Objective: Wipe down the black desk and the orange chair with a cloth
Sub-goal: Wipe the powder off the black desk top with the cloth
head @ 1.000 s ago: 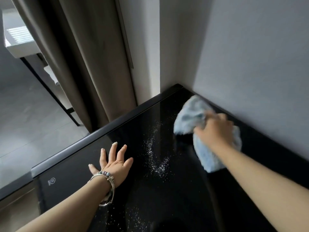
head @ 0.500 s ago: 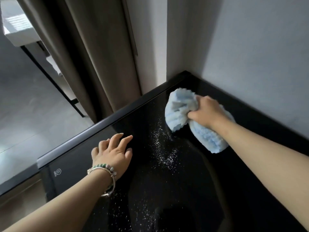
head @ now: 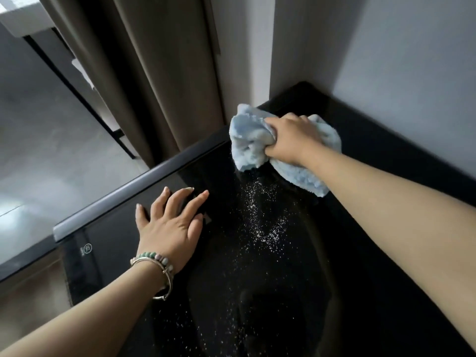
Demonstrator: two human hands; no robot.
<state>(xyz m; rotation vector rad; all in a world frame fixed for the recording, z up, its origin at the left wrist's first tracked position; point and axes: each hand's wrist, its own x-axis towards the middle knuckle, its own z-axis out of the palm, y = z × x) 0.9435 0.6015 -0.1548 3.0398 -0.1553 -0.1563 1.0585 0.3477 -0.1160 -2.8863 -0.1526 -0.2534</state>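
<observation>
Cloth (head: 247, 143): soft, fluffy, light by the look, no stiffness; bunched on the black desk (head: 296, 292) at upper centre of frame, near the far corner by the wall. Gripped in right hand (head: 292, 140), fingers curled tight round a wad of its middle, loose ends spilling either side; best held bunched like this, pressed down for contact. Left hand (head: 170, 222) flat, fingers spread, holding nothing, resting on the glossy top left of the white specks (head: 268, 228).

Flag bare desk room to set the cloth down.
Bare: the desk strip between right forearm and wall; the patch left of the left hand. Crowded: white specks mid-desk; cloth and right hand near the back corner.
</observation>
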